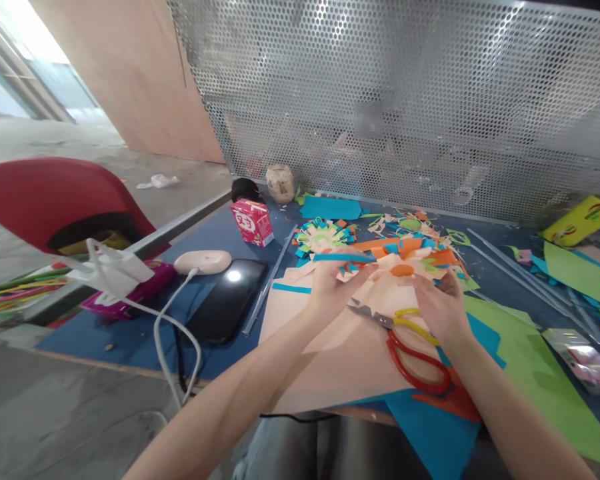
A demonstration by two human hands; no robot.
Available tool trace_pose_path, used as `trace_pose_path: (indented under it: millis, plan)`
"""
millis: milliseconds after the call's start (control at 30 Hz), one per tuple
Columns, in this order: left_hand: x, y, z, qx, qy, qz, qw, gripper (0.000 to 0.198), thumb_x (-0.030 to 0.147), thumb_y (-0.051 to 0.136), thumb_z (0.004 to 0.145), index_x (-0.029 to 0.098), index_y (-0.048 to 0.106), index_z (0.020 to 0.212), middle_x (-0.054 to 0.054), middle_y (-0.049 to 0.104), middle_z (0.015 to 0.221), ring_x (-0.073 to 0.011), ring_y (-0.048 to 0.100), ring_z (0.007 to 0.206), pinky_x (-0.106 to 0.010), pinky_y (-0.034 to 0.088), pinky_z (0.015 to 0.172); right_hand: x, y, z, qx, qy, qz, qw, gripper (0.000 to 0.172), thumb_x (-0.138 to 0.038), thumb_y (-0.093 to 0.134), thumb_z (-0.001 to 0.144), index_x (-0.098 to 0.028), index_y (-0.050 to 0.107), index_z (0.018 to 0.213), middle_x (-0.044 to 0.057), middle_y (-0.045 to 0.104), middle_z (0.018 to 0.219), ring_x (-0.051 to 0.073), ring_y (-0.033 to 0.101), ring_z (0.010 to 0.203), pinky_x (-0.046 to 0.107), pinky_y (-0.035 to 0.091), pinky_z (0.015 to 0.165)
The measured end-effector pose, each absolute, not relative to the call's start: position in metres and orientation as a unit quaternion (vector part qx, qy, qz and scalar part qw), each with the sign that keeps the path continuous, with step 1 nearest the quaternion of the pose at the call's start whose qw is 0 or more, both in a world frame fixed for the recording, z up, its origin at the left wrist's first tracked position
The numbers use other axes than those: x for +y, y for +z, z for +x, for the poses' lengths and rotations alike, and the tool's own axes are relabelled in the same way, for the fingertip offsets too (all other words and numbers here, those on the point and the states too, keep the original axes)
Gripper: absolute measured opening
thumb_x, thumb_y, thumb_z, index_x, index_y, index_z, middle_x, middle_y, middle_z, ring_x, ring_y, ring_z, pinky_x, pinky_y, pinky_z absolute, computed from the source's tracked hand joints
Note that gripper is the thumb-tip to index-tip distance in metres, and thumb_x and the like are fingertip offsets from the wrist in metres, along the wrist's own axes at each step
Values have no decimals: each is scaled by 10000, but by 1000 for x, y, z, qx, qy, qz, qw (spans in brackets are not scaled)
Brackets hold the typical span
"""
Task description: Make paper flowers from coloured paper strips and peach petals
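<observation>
Along the near edge of the blue table [145,340], a piece of blue paper [437,427] overhangs, and scissors [387,323] rest on a peach sheet [325,360]. Past the blades, the left hand [333,283] and the right hand [445,303] grip a paper flower [403,270] between them, fingers closed on opposite sides. Its fringed layers and orange centre are together, so it looks mostly built; perhaps some adjusting or fixing is left, though how firmly the pieces are joined I cannot tell. A blue strip [343,257] crosses the left fingers. Just beyond, a second flower [325,235] lies on the table, seemingly complete, near cut scraps [415,223]. Farther back, a pink box [253,222] stands upright, its contents hidden. Behind it, what looks like a jar [281,184] stands near the mesh panel [380,73]; its contents are not visible either.
</observation>
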State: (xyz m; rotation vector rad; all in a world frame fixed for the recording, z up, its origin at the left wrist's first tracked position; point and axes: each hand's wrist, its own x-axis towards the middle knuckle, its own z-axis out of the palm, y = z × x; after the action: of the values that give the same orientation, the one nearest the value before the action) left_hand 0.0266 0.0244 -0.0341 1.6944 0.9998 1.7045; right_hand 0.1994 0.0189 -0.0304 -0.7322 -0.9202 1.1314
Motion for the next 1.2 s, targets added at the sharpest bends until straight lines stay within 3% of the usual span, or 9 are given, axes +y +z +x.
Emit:
trace_pose_path:
  millis: [67, 167, 267, 433, 600, 733, 967, 1067, 1200]
  plan:
    - [15, -27, 19, 261, 651, 707, 93, 62, 215, 641, 746, 231, 684, 788, -22, 670, 762, -150, 602, 751, -302, 481, 720, 17, -28, 204, -445, 486, -304, 688, 274, -196, 786, 507, -271, 622, 713, -62, 653, 683, 115, 607, 658, 265, 507, 691]
    - [5, -21, 10, 148, 618, 770, -62, 180, 157, 632, 760, 239, 665, 918, -21, 675, 787, -144, 596, 772, -288, 478, 715, 14, -23, 210, -504, 453, -275, 682, 212, -325, 781, 560, -295, 629, 706, -52, 622, 640, 131, 592, 720, 296, 468, 831]
    - [2, -22, 11, 121, 623, 762, -128, 193, 143, 679, 719, 252, 651, 876, 9, 670, 755, -130, 584, 748, -266, 477, 673, 12, -21, 214, -529, 438, -270, 675, 218, -446, 759, 580, -323, 628, 704, -39, 597, 601, 154, 576, 741, 325, 419, 914]
    - [3, -23, 16, 128, 618, 761, -148, 159, 166, 701, 706, 215, 646, 847, 12, 661, 703, -135, 577, 711, -277, 470, 653, 14, -22, 215, -544, 450, -244, 665, 294, -402, 811, 510, -317, 617, 714, -43, 585, 587, 156, 551, 725, 321, 439, 815]
    - [1, -19, 16, 148, 611, 768, -122, 93, 179, 581, 819, 191, 646, 885, -12, 660, 740, -137, 573, 742, -287, 485, 691, 14, -23, 210, -538, 447, -251, 669, 251, -382, 783, 576, -286, 602, 721, -47, 585, 606, 146, 545, 712, 319, 433, 772]
    - [3, -24, 17, 156, 620, 763, -93, 130, 156, 619, 790, 178, 631, 917, -24, 665, 810, -134, 580, 792, -279, 499, 720, 16, -27, 210, -529, 460, -255, 666, 172, -373, 722, 659, -279, 594, 724, -43, 576, 635, 138, 542, 710, 290, 447, 696]
    - [15, -25, 22, 167, 644, 747, -10, 58, 187, 606, 783, 174, 615, 839, -33, 664, 739, -137, 596, 730, -288, 507, 710, 21, -38, 212, -510, 472, -307, 651, 296, -229, 776, 540, -281, 602, 774, -49, 618, 716, 125, 580, 684, 259, 474, 625]
    - [21, -28, 24, 220, 665, 708, 91, 49, 187, 633, 739, 165, 618, 780, -46, 657, 725, -149, 602, 715, -301, 501, 697, 22, -43, 210, -474, 461, -355, 661, 309, -222, 788, 523, -279, 599, 761, -56, 646, 688, 123, 591, 597, 267, 487, 574]
    - [29, -38, 29, 317, 654, 606, 325, 160, 291, 698, 661, 160, 647, 737, -51, 677, 750, -170, 621, 725, -288, 498, 677, 21, -40, 207, -451, 497, -393, 628, 369, -234, 795, 520, -267, 618, 842, -23, 700, 753, 157, 636, 624, 312, 523, 600]
